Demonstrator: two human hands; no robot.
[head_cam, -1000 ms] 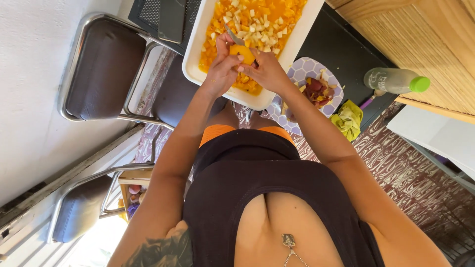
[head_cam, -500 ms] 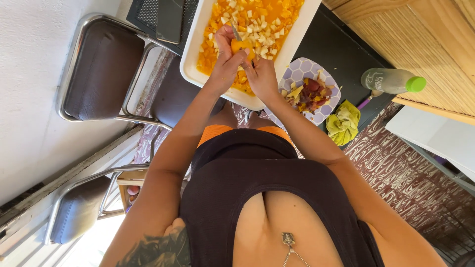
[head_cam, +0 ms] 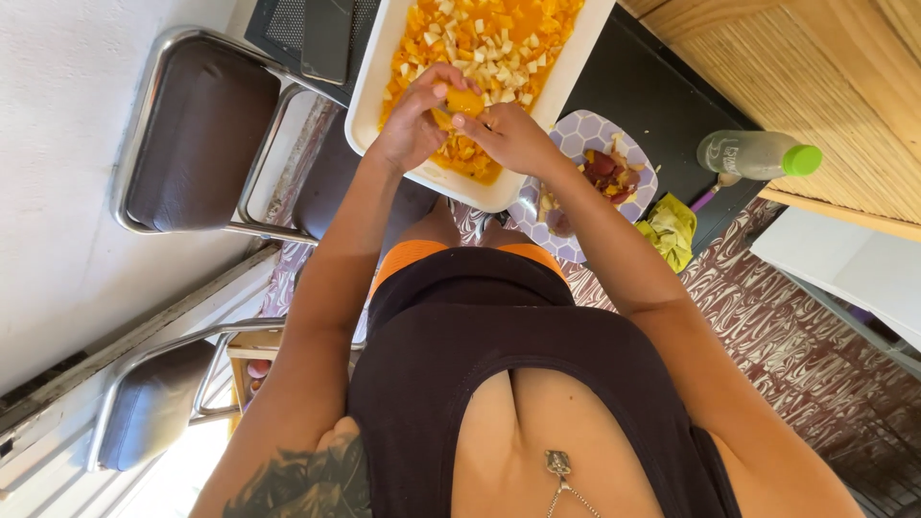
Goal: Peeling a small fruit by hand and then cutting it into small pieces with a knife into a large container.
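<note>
At the far left stands a chair with a dark padded seat and chrome frame, and a second chair sits lower down by the wall. Next comes the white tray, full of chopped orange and pale fruit cubes. Over its near edge the left hand curls its fingers around an orange fruit piece, gripping it from the left side. The right hand meets it there, fingertips pinched on the same piece (whether a blade is between them I cannot tell). Just right of the tray lies a patterned paper plate holding dark red peelings. Beyond it rests a crumpled yellow-green cloth, and farther right a clear bottle with a green cap lies on its side.
</note>
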